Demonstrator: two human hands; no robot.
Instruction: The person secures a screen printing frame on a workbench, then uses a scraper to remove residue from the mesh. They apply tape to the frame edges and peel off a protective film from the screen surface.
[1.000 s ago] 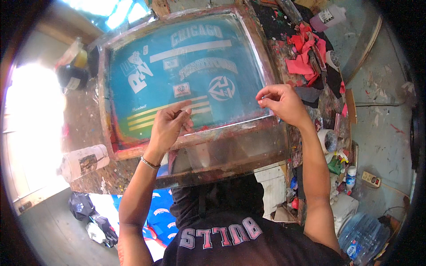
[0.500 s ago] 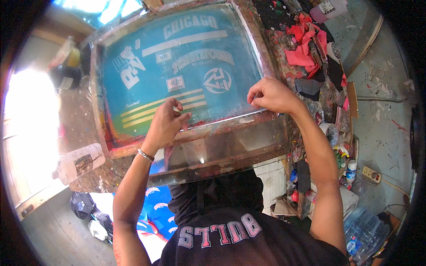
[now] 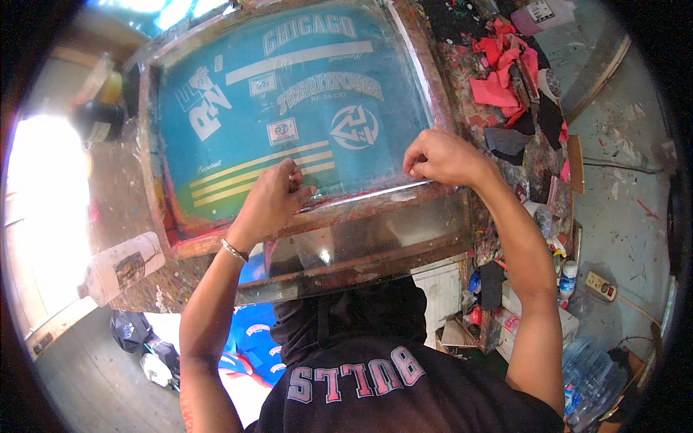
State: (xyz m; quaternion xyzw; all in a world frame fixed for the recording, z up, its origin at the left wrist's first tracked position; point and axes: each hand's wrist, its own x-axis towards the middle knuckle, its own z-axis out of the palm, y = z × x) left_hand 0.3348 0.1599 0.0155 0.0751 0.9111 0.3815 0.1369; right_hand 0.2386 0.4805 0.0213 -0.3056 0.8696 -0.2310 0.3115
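Note:
A wooden-framed printing screen [image 3: 195,94] with teal mesh, pale lettering, logos and yellow stripes lies tilted before me. Over its near edge, left of the middle, my left hand [image 3: 273,198] is closed, fingers curled and thumb pointing right. My right hand [image 3: 444,157] is pinched above the near right corner of the mesh. What either hand grips, if anything, is too small or clear to make out. A bright shiny line [image 3: 375,193] runs along the near inner edge of the frame between the hands.
Red and black scraps [image 3: 498,90] litter the bench right of the screen. A pale plastic bottle [image 3: 124,268] lies at the left, a pinkish container [image 3: 541,16] at the far right. Blue printed fabric [image 3: 256,335] lies below; a power strip [image 3: 600,286] sits on the right.
The view has shifted slightly, so the screen appears a little further left. My left thumb and fingers have drawn closer together; my right hand stays pinched at the same corner.

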